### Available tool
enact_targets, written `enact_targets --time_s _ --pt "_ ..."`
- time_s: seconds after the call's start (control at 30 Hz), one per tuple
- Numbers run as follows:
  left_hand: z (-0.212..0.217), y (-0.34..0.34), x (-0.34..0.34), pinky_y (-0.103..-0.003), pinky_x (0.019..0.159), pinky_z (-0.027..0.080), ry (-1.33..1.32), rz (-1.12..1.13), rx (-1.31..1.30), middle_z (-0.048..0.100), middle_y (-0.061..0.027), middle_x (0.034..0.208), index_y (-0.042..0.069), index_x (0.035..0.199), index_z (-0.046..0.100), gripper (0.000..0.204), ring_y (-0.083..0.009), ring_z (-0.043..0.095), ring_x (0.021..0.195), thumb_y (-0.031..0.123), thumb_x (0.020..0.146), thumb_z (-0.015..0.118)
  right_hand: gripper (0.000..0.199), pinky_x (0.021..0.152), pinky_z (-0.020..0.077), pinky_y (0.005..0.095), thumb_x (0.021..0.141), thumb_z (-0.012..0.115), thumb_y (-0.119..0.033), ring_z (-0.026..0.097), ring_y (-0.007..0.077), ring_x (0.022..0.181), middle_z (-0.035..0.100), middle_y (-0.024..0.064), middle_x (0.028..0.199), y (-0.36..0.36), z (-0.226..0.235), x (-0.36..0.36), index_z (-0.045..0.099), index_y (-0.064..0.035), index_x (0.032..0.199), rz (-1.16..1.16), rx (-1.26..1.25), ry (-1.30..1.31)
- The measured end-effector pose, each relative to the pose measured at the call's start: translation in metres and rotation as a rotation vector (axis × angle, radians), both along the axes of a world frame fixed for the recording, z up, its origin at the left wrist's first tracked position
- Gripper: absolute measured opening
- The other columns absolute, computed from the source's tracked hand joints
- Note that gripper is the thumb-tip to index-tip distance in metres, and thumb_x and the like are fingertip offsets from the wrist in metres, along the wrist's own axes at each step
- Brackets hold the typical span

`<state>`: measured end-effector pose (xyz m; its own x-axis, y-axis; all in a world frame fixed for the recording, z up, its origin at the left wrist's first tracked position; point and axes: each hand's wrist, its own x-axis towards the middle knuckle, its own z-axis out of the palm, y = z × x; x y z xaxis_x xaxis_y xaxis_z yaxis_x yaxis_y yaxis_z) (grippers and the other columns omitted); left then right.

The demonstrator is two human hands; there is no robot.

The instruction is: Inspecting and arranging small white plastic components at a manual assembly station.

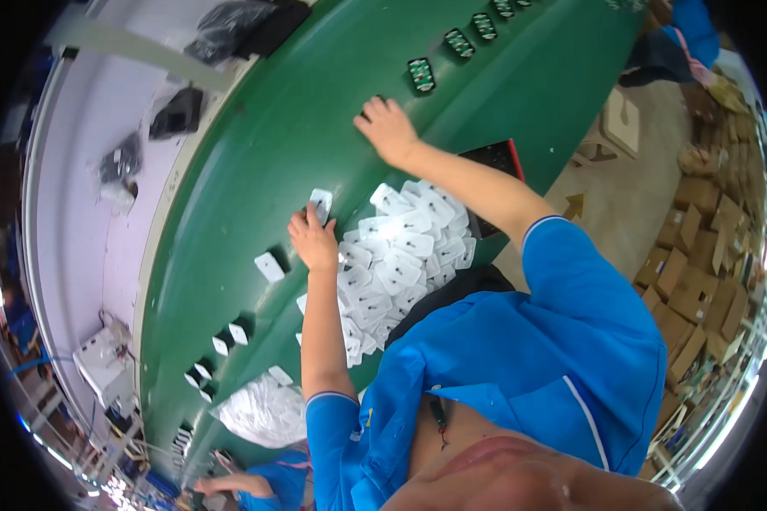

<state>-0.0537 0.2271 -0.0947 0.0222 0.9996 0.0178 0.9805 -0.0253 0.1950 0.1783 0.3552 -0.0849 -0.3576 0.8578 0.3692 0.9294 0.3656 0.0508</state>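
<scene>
My left hand [314, 242] pinches a small white plastic cover [321, 203] between thumb and fingers, tilted just above the green belt. Farther ahead and to the right, my right hand [388, 132] reaches down to the belt with bent fingers. A dark sliver shows at its fingertips; the rest of what lies under them is hidden. Several black housings with green circuit boards [420, 75] run in a row beyond that hand. Between my forearms and my body lies a big heap of white covers [396, 247]. Another white piece [269, 267] rests left of my left wrist.
Paired black-and-white pieces [222, 343] stand along the belt [230, 187] at lower left, near a clear plastic bag [264, 410] of white parts. A dark tray [496, 160] with a red edge sits under my right forearm. Another person [273, 484] works at bottom left; cardboard boxes [694, 289] stand right.
</scene>
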Motion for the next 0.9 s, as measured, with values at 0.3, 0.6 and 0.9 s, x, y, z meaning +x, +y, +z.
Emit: enact_targets --time_s 0.3,0.6,0.9 --pt "-0.002 -0.002 -0.004 -0.037 0.08 0.042 -0.049 0.034 -0.001 0.046 -0.0083 0.109 0.018 0.12 0.053 0.049 -0.0274 0.047 0.094 0.011 0.073 0.065 0.031 0.083 0.0398 0.0362 0.078 0.064 -0.025 0.055 0.024 0.091 0.058 0.0062 0.102 0.045 0.052 0.012 0.055 -0.0111 0.104 0.084 -1.219 0.544" --pt "0.002 0.005 -0.004 -0.036 0.081 0.043 -0.087 -0.031 0.006 0.047 -0.0081 0.11 0.02 0.12 0.054 0.051 -0.0265 0.047 0.093 0.003 0.072 0.062 0.04 0.079 0.0451 0.0362 0.077 0.067 -0.026 0.055 0.0257 0.096 0.058 0.0089 0.102 -0.004 0.02 -0.013 0.054 -0.0073 0.11 -0.06 -0.501 0.143" --pt "0.001 0.001 -0.009 -0.035 0.083 0.043 -0.199 0.058 0.053 0.049 -0.0079 0.109 0.018 0.123 0.052 0.057 -0.0263 0.048 0.093 -0.003 0.071 0.061 0.035 0.083 0.045 0.0333 0.079 0.062 -0.012 0.054 0.0258 0.1 0.058 0.0072 0.109 -0.038 0.02 -0.043 0.053 -0.0051 0.112 0.093 -0.605 0.375"
